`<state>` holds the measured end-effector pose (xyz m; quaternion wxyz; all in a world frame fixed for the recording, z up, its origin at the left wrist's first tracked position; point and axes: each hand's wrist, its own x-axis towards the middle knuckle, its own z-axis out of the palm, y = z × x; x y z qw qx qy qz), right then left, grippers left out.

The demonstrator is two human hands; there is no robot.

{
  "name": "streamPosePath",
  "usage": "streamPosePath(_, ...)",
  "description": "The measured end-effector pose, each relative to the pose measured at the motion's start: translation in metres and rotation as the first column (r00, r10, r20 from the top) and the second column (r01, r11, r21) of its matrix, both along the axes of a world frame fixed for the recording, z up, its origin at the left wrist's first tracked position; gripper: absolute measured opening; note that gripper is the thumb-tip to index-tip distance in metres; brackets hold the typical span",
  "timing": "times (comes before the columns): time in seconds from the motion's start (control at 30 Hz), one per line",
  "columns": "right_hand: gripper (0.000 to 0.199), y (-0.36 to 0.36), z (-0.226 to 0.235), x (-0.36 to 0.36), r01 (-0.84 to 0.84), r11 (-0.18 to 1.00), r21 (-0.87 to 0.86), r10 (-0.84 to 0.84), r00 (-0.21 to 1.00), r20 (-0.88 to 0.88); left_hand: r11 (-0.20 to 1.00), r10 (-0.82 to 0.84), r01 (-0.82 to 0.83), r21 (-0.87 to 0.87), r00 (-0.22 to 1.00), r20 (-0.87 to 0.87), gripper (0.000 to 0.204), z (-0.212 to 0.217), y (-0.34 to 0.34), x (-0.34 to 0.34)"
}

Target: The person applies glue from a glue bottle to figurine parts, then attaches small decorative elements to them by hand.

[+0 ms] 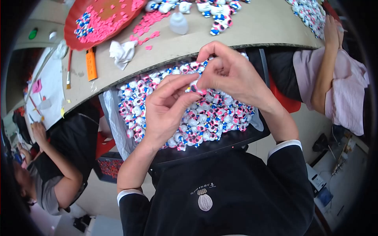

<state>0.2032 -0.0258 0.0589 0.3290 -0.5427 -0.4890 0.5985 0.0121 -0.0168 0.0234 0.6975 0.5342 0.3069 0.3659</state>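
- Small figurine (195,87): a tiny white toy with pink and blue marks, held between both hands above the tray of like pieces, near the middle of the view, just below the desk's curved edge.
- Left hand (167,108): comes up from seven o'clock; its thumb and forefinger are pressed together on the figurine's left side, the other fingers curled loosely under it.
- Right hand (228,72): arches over from four o'clock, its fingertips pinching the figurine's top at about twelve o'clock of the piece; whether it also holds a small part I cannot tell.
- Handling, as a judgement: the piece looks very light, hard and glossy, so likely a little slippery; small painted or stuck-on details may rub or snap off. A fingertip pinch on the plain body, away from the coloured marks, seems the safest hold, with light pressure only.
- Tray (112,114): lined with a clear bag and heaped with the same figurines, right under the hands.
- Desk (252,27): at eleven o'clock, a red dish (75,37) of pink bits, an orange knife (91,65) and a crumpled white tissue (122,52); at twelve o'clock, a small clear bottle (178,23) and more finished figurines.
- Other people sit at nine o'clock and at two o'clock, well apart from these hands.
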Motion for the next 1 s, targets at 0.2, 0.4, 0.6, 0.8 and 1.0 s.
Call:
streamPosePath(0.2,0.032,0.057,-0.014,-0.011,-0.106,0.522,0.846,-0.579,0.684,0.443,0.849,0.291,-0.092,-0.52,0.903,0.316,0.034,-0.014,0.0,-0.025)
streamPosePath(0.4,0.036,0.062,-0.014,-0.029,-0.06,0.658,0.751,-0.401,0.815,0.417,0.867,0.284,-0.094,-0.49,0.9,0.33,0.036,-0.013,0.004,-0.031)
streamPosePath(0.6,0.03,0.014,-0.022,-0.026,0.11,0.766,0.634,-0.208,0.975,0.083,0.863,0.287,-0.116,-0.492,0.913,0.289,0.032,-0.015,0.001,-0.032)
streamPosePath(0.8,0.035,-0.023,-0.016,-0.011,0.304,0.821,0.482,-0.363,0.931,0.03,0.869,0.192,-0.013,-0.494,0.93,0.313,0.029,-0.022,0.002,-0.034)
streamPosePath(1.0,0.032,-0.027,-0.025,0.012,0.366,0.686,0.629,-0.481,0.877,0.014,0.981,-0.117,0.182,0.06,0.816,-0.566,0.03,0.003,0.0,-0.019)
